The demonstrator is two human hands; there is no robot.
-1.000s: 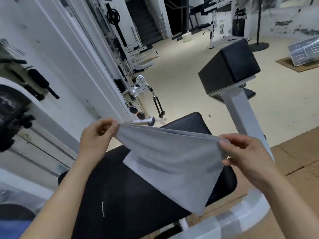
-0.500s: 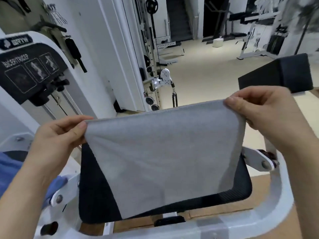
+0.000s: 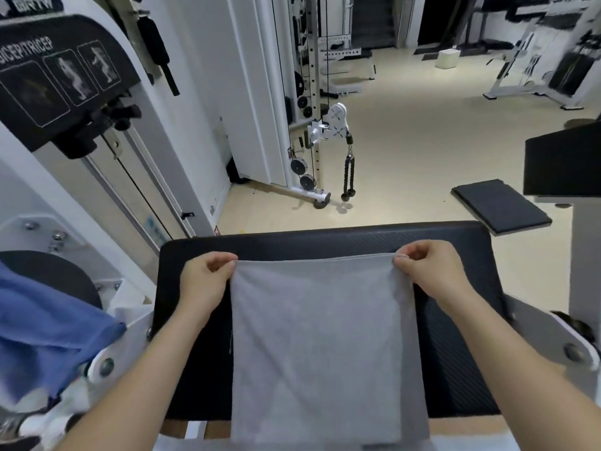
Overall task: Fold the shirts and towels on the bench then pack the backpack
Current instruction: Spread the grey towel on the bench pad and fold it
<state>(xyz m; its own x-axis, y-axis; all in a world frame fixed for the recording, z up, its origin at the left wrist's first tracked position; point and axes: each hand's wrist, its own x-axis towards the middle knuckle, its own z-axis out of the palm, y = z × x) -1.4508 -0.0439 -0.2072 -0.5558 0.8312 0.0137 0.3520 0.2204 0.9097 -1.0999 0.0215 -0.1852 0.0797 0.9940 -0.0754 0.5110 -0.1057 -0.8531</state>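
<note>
A: Where's the towel (image 3: pixel 318 346)?
B: Flat on the bench (image 3: pixel 325 240), near end hanging off its front edge
A: And the grip?
B: Left hand (image 3: pixel 203 281) and right hand (image 3: pixel 429 271) each pinch a far corner, likely to keep the fold square

The folded grey terry towel (image 3: pixel 318 346) hides the middle of the black padded counter (image 3: pixel 325 242), the crumpled blue cloth (image 3: pixel 42 336) is cut off by the left edge, and the white gym machines (image 3: pixel 553 60) at the far right are blurred.
</note>
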